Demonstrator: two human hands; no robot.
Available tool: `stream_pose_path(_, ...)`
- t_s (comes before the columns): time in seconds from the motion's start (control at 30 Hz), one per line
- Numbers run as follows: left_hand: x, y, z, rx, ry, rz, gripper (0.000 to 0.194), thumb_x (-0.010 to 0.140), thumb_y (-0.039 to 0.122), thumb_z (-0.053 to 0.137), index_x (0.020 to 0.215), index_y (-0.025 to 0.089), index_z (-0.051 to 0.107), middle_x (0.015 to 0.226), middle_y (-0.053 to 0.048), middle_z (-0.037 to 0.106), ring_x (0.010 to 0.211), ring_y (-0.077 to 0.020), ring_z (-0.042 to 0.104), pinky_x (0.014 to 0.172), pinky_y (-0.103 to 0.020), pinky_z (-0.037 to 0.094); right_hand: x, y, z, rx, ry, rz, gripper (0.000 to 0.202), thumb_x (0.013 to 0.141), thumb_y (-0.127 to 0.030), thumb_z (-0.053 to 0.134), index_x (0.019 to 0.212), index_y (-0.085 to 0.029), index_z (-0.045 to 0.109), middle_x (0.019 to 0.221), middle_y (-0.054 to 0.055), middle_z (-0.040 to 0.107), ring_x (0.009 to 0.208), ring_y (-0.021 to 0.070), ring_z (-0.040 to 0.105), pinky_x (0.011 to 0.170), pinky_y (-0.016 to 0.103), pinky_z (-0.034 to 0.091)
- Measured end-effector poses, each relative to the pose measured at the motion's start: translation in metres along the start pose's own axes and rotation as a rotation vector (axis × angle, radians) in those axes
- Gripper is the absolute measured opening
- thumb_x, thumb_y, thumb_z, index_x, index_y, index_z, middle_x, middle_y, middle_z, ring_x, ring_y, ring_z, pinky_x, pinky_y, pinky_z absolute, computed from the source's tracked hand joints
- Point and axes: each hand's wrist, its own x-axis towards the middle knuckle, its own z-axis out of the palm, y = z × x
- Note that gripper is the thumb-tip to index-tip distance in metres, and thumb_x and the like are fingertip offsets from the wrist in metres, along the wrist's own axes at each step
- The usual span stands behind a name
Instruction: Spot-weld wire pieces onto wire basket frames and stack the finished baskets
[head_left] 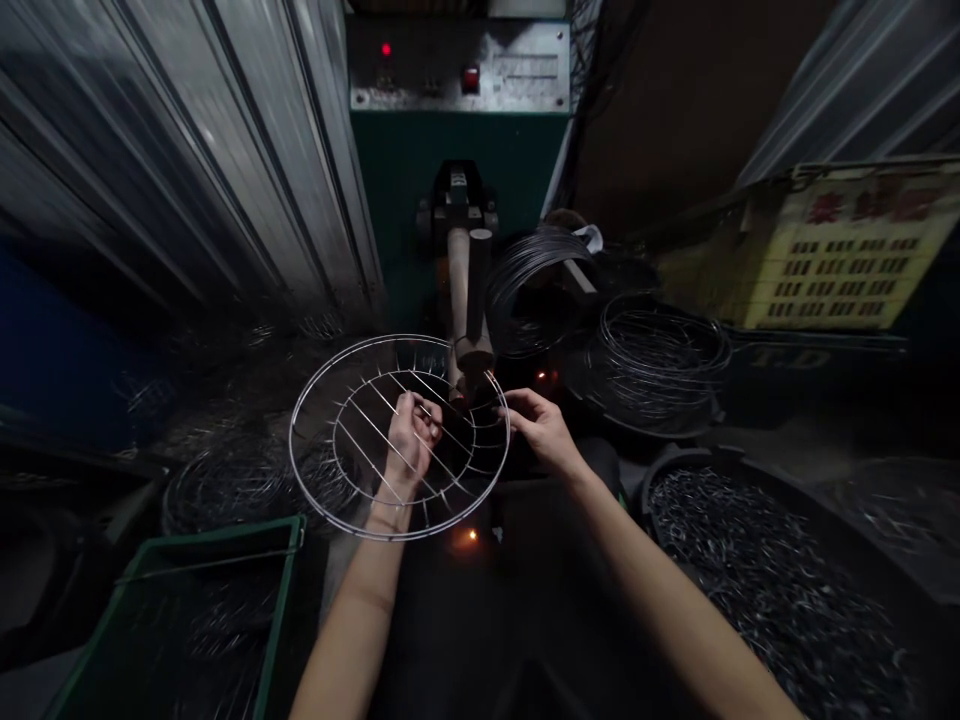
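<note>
A round wire rack (301, 476) with an inner ring and parallel bars is held flat before the green machine (405, 150). Its far right rim lies at the machine's rod-like electrodes (475, 290). My left hand (414, 430) is beneath the rack, fingers curled up against its wires near the middle; the exact hold is partly hidden. My right hand (541, 430) is at the rack's right rim, thumb and fingers pinched close to the wire; any small piece between them is too dark to make out. Sparks glow below the rack and right of the electrodes.
A large tub of small metal pieces (780, 570) stands at the right. Behind it are wire rings (660, 350) and a yellow crate (840, 260). A green crate (281, 600) is at lower left. Wire coils (536, 265) hang beside the machine.
</note>
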Motion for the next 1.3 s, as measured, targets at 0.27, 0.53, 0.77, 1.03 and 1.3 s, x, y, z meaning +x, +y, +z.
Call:
stream_pose_path(0.27,-0.002,0.0,0.003,0.091,0.054,0.091,0.029,0.084,0.046,0.052,0.079,0.021,0.039,0.058,0.005,0.056,0.042,-0.0061,0.044,0.043,-0.015,0.034,0.017,0.001,0.013,-0.007,0.028,-0.054,0.031,0.067,-0.047,0.072,0.079,-0.02,0.064,0.075,0.0,0.064,0.066,0.0148,0.056,0.062,0.029,0.047)
stream_pose_path(0.53,0.001,0.0,0.01,0.092,0.062,0.117,0.026,0.085,0.044,0.05,0.079,0.021,0.038,0.058,0.004,0.057,0.042,-0.0066,0.046,0.043,-0.015,0.033,0.025,-0.001,0.016,0.011,0.042,-0.052,0.03,0.064,-0.044,0.074,0.076,-0.02,0.063,0.069,-0.002,0.06,0.061,0.0121,0.052,0.06,0.027,0.045)
stream_pose_path(0.77,0.014,-0.002,0.01,0.072,0.108,0.161,0.022,0.087,0.041,0.047,0.079,0.021,0.038,0.059,0.005,0.056,0.043,-0.0063,0.046,0.043,-0.014,0.033,0.033,0.003,0.016,0.018,0.054,-0.05,0.031,0.066,-0.046,0.071,0.08,-0.019,0.063,0.075,0.0,0.062,0.067,0.0134,0.054,0.062,0.027,0.045)
stream_pose_path(1.03,0.014,-0.004,0.01,0.086,0.139,0.213,0.023,0.086,0.041,0.047,0.079,0.022,0.038,0.059,0.005,0.057,0.043,-0.0066,0.046,0.042,-0.015,0.033,0.026,0.005,0.013,0.01,0.06,-0.043,0.032,0.066,-0.046,0.071,0.081,-0.019,0.064,0.076,0.001,0.064,0.068,0.0146,0.055,0.064,0.028,0.046)
stream_pose_path(1.3,0.016,0.003,0.003,0.035,0.054,0.147,0.03,0.08,0.047,0.055,0.077,0.022,0.04,0.058,0.004,0.057,0.043,-0.008,0.048,0.042,-0.017,0.035,0.026,0.001,0.012,0.066,0.054,-0.018,0.029,0.066,-0.043,0.072,0.08,-0.018,0.064,0.074,0.0,0.065,0.066,0.0126,0.056,0.06,0.025,0.045)
